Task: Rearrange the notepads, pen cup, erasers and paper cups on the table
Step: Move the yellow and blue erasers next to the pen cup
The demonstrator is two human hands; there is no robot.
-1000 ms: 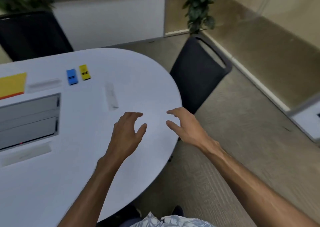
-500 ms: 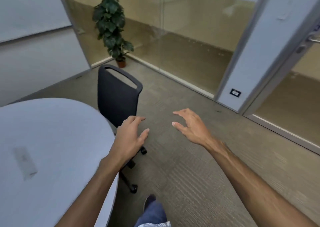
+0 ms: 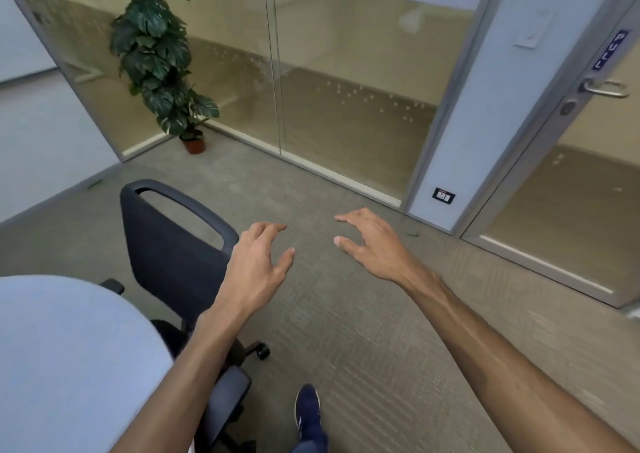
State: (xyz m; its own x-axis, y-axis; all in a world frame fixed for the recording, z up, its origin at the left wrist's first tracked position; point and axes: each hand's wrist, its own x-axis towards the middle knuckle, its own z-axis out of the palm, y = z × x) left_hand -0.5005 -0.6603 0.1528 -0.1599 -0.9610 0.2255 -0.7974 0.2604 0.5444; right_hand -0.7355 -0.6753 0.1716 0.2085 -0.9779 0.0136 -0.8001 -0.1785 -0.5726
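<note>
No notepad, pen cup, eraser or paper cup is in view. Only the rounded end of the white table [image 3: 65,342] shows, at the lower left. My left hand [image 3: 256,269] floats in the air past the table's edge, over the back of a chair, fingers loosely curled and holding nothing. My right hand [image 3: 372,245] is stretched out over the carpet at about the same height, fingers spread and relaxed, holding nothing.
A black office chair [image 3: 166,252] on castors stands against the table's end. A potted plant [image 3: 156,58] stands in the far corner by glass walls. A door with a metal handle [image 3: 604,89] is at the right. My blue shoe [image 3: 308,411] is on the carpet.
My view has swung right, away from the table: the blue and yellow erasers and the notepad have left the frame. Both hands keep the same loose pose, now beyond the table's edge.
</note>
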